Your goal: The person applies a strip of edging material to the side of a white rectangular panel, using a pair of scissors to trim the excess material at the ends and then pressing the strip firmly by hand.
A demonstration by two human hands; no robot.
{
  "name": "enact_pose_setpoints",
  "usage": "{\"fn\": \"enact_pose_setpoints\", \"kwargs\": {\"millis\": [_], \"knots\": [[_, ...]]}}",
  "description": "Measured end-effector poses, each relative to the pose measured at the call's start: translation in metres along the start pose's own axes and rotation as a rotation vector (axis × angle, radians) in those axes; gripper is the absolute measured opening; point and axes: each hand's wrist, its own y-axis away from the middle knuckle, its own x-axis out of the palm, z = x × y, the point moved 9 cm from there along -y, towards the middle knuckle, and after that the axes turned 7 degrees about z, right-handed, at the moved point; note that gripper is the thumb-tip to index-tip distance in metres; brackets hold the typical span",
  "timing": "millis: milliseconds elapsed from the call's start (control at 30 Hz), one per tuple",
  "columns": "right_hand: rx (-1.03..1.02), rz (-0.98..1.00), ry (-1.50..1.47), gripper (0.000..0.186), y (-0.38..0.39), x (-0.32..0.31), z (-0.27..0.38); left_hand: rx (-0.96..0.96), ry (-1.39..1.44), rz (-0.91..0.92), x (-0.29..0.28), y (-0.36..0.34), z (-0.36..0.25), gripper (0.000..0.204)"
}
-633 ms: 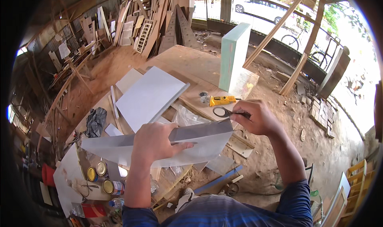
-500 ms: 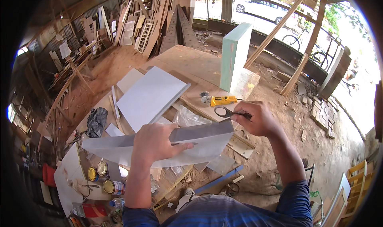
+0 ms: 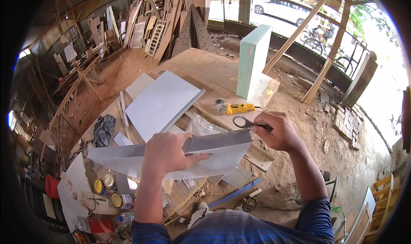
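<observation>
My left hand (image 3: 168,156) is closed round a long panel (image 3: 205,160) with a pale face and a dark grey upper edge, thumb on the near side. My right hand (image 3: 275,130) grips dark scissors (image 3: 241,122), one ring handle showing, at the panel's right end; the blades are mostly hidden. Just beyond lie a yellow angle grinder (image 3: 234,108) and crumpled clear plastic (image 3: 201,125) on the worktable (image 3: 190,64). A white board (image 3: 158,102) lies behind my left hand, and a black crumpled bag (image 3: 103,130) is to its left.
A pale green slab (image 3: 251,59) stands at the table's back right. Cans (image 3: 115,200) crowd the lower left. Leaning planks (image 3: 137,25) line the back; wooden props (image 3: 314,82) and a brick pile (image 3: 346,126) are right. A person with a bicycle (image 3: 317,40) is beyond the fence.
My right hand and the scissors have shifted slightly right and down. A person has appeared by the bicycles outside. My left hand holds the panel almost unmoved.
</observation>
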Motion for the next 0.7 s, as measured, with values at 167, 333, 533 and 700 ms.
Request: {"fn": "enact_pose_setpoints", "kwargs": {"millis": [167, 333, 533, 700], "knots": [[-0.032, -0.028, 0.025, 0.014, 0.003, 0.001, 0.002, 0.002, -0.003, -0.006, -0.002, 0.001, 0.000, 0.081], [-0.045, -0.045, 0.086, 0.013, 0.005, -0.004, 0.008, -0.004, -0.026, 0.014, 0.000, 0.002, 0.001, 0.078], [-0.027, -0.072, 0.026, 0.014, 0.015, -0.002, 0.004, 0.006, -0.052, 0.005, -0.001, 0.002, 0.000, 0.078], [-0.016, -0.076, 0.056, 0.014, 0.010, -0.004, 0.001, -0.009, -0.014, 0.006, -0.001, -0.001, -0.001, 0.079]]}}
